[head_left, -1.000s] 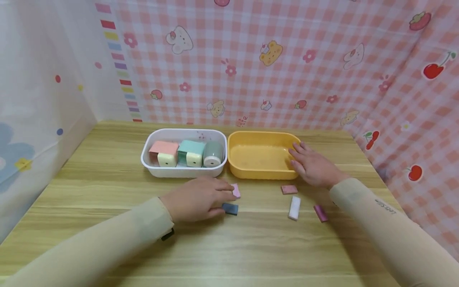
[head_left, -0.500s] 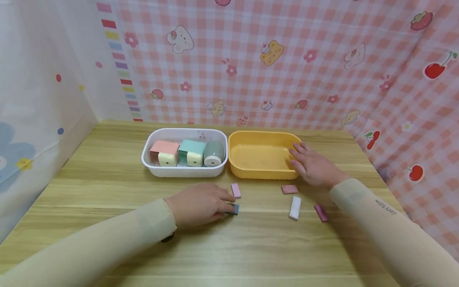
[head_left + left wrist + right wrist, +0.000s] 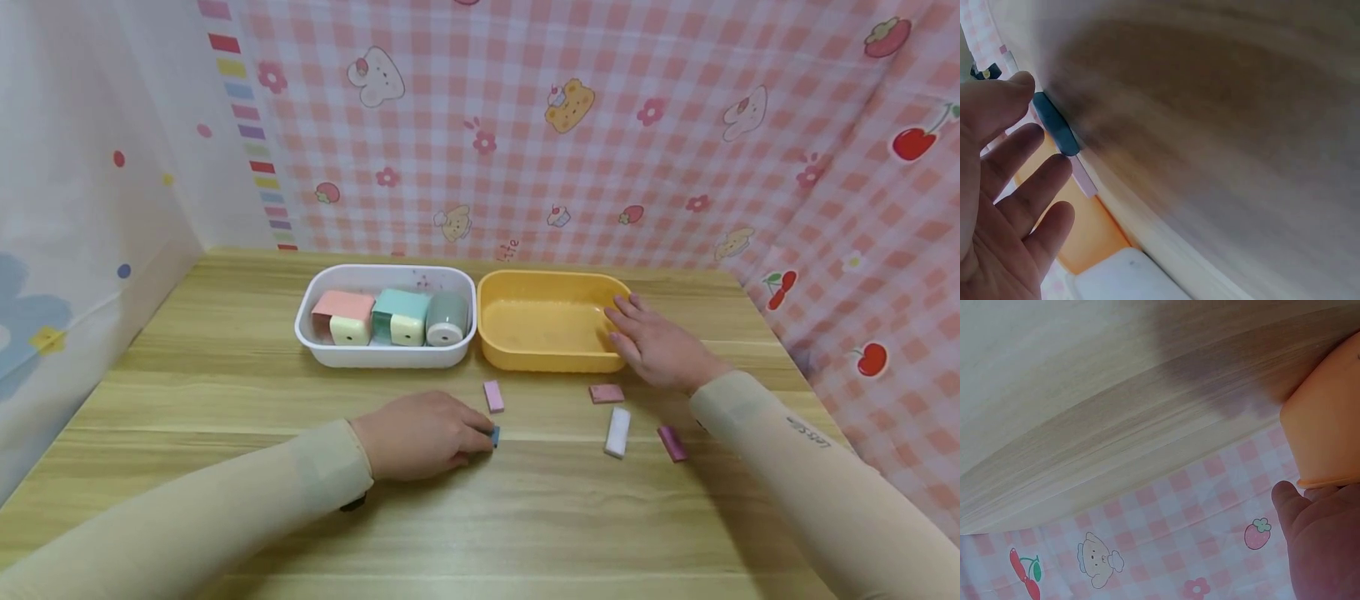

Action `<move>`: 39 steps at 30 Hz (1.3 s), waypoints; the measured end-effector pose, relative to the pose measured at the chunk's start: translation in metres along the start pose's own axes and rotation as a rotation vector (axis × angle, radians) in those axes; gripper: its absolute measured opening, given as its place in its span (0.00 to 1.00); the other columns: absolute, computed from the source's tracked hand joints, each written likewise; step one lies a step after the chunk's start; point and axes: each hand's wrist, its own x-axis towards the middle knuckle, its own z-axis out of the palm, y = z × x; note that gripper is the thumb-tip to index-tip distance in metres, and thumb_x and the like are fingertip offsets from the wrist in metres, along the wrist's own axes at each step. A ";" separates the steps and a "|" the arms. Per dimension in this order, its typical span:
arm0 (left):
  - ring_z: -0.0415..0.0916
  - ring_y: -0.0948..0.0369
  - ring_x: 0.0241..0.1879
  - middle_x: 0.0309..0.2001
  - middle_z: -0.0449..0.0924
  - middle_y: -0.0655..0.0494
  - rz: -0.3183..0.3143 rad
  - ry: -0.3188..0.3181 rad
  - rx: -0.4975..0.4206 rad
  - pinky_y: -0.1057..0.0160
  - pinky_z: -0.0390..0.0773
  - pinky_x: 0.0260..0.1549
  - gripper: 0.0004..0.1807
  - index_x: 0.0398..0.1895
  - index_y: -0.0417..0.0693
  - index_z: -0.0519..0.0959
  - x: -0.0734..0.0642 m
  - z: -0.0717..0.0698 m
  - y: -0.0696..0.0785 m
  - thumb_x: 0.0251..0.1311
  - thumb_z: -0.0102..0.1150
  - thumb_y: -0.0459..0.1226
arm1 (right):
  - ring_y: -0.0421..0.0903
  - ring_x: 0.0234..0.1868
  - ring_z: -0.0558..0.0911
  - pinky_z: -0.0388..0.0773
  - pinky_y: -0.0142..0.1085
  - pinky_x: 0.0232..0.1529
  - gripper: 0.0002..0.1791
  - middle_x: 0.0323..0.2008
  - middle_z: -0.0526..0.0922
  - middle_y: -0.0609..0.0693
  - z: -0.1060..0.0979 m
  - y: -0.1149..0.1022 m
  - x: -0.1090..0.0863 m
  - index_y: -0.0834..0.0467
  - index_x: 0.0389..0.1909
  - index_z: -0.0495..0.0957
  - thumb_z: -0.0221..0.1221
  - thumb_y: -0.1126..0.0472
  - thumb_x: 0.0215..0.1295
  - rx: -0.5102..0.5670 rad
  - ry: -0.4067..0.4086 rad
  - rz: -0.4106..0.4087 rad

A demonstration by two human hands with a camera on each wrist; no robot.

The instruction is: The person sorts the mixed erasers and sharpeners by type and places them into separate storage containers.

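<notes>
In the head view my left hand [image 3: 427, 435] reaches down over a small blue block [image 3: 496, 436], its fingers covering most of it. The left wrist view has the thumb and fingertips spread close around the blue block [image 3: 1057, 125], with a gap between thumb and index finger. Just beyond lies a light pink block [image 3: 493, 397]. My right hand [image 3: 663, 343] rests with extended fingers over the right rim of a yellow tub [image 3: 551, 363]. Near that hand lie a salmon-pink block [image 3: 606, 393], a white block [image 3: 617, 432] and a magenta block [image 3: 672, 444].
A white tub [image 3: 386, 358] stands against the yellow tub's left side. Inside it are a pink-and-cream item [image 3: 342, 307], a teal-and-cream item [image 3: 402, 304] and a grey-green rounded item [image 3: 447, 312]. Patterned cloth [image 3: 487, 108] hangs behind the wooden table [image 3: 480, 533].
My left hand has drawn back from beside the light pink block, leaving it uncovered, and moved over the blue block. The right hand has stayed at the yellow tub's rim.
</notes>
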 end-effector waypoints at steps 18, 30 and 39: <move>0.82 0.61 0.58 0.59 0.85 0.63 -0.052 -0.026 0.008 0.57 0.80 0.62 0.12 0.56 0.59 0.85 0.011 0.001 0.000 0.75 0.60 0.37 | 0.71 0.84 0.47 0.50 0.63 0.82 0.32 0.82 0.53 0.69 -0.001 -0.002 0.000 0.66 0.80 0.59 0.41 0.50 0.86 0.001 0.021 -0.009; 0.81 0.59 0.59 0.60 0.85 0.63 -0.058 -0.013 -0.005 0.57 0.78 0.65 0.14 0.55 0.60 0.85 0.013 0.000 0.000 0.77 0.53 0.34 | 0.70 0.84 0.47 0.49 0.63 0.82 0.32 0.82 0.52 0.68 -0.003 -0.004 0.000 0.65 0.81 0.59 0.40 0.50 0.86 -0.013 0.000 0.003; 0.80 0.59 0.59 0.57 0.86 0.63 0.011 0.122 0.125 0.61 0.77 0.65 0.11 0.49 0.58 0.87 0.011 -0.001 -0.006 0.75 0.57 0.34 | 0.71 0.83 0.48 0.50 0.63 0.81 0.32 0.82 0.54 0.69 -0.002 -0.004 -0.002 0.66 0.80 0.60 0.41 0.50 0.86 -0.007 0.016 -0.004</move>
